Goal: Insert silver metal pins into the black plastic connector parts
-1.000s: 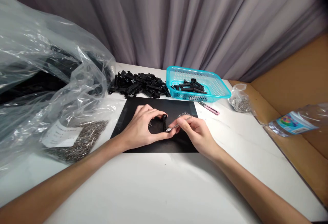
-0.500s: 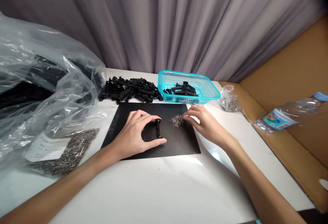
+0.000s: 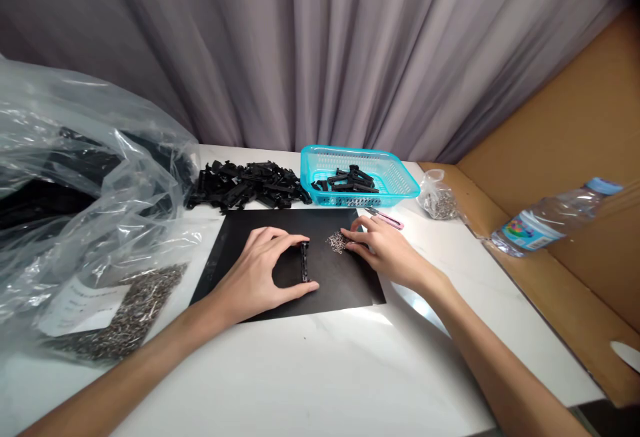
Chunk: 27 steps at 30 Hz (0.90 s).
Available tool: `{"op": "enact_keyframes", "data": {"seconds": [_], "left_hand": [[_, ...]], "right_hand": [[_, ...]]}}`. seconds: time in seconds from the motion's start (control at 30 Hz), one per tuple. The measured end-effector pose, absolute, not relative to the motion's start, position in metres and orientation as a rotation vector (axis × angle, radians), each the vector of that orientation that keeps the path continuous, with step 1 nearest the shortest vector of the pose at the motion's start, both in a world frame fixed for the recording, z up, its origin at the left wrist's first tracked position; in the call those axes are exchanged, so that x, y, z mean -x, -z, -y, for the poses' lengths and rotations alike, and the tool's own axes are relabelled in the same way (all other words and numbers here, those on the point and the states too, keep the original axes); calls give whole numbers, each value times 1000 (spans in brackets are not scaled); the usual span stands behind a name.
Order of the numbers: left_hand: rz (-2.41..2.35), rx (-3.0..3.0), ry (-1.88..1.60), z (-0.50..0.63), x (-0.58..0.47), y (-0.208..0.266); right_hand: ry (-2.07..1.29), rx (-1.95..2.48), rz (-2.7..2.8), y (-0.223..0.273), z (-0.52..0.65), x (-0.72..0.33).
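Note:
My left hand (image 3: pixel 260 274) grips a narrow black plastic part (image 3: pixel 305 262) by its two ends, between thumb and fingertips, just over a black mat (image 3: pixel 340 290). A small heap of tiny metal pieces (image 3: pixel 336 242) lies on the mat to the right of that part. At the heap's right edge, my right hand (image 3: pixel 383 247) has its thumb and index fingertips close together in a pinch. Whatever is between those fingertips is too small to make out.
Behind the mat lie a pile of black plastic parts (image 3: pixel 250 184) and a blue basket (image 3: pixel 407 190) with several more. A pink-handled tool (image 3: pixel 390 220) sits beyond my right hand. Bags of metal pieces (image 3: pixel 145 317) flank the mat; a bottle (image 3: pixel 550 224) lies right.
My right hand has moved in a little further against the metal heap, uncovering the pink-handled tool behind it. The left hand keeps hold of the black part. The view has shifted slightly.

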State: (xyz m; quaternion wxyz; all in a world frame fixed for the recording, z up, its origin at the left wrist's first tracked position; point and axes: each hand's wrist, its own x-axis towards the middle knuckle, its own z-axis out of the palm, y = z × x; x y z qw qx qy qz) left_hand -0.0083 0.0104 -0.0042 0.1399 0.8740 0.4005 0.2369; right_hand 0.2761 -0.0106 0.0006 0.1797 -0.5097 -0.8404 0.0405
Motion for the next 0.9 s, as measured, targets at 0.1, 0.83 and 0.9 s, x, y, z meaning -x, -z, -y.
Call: {"op": "enact_keyframes", "data": {"seconds": [0.1,0.83,0.9], "left_hand": [[-1148,-2550,-680,-10,8,5],[-1121,-2545,-673,-12,9,8],[-1123,-2556,-659,-13,8,9]], "right_hand": [[-142,1449,2322,4,9,-271],[-520,1274,2050,1,4,-277],[-647,1178,2129,-5,5,-281]]}}
